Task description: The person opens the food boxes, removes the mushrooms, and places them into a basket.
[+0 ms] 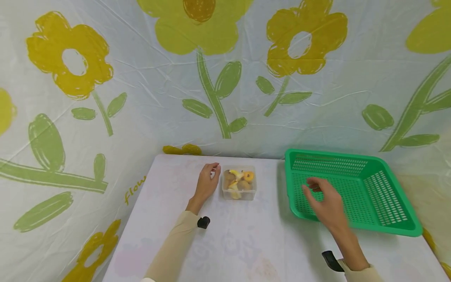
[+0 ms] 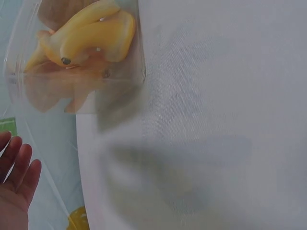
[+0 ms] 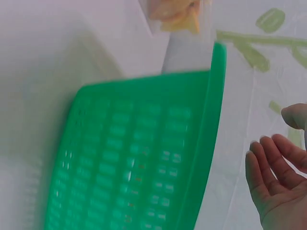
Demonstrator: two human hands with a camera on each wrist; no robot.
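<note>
The left hand [image 1: 207,181] hangs just beside the left side of a clear container [image 1: 238,195], fingers loosely bent, holding nothing; the right hand [image 1: 329,203] hovers over the near left part of a green basket [image 1: 352,184], thumb and fingers well parted, also empty. The container sits on the white table [image 1: 239,239], left of the basket and apart from it, with yellow and brown pieces [image 1: 237,174] inside. The step looks like a reach, so a steady approach seems best: the left fingers should meet the container's wall flat and lightly, lest it slide, while the right hand stays high enough to miss the basket's rim. The basket opens upward, its long axis running left to right, the right end angled slightly toward the person. The container looks nearly square, one wall facing the person, so no long axis can be told.
</note>
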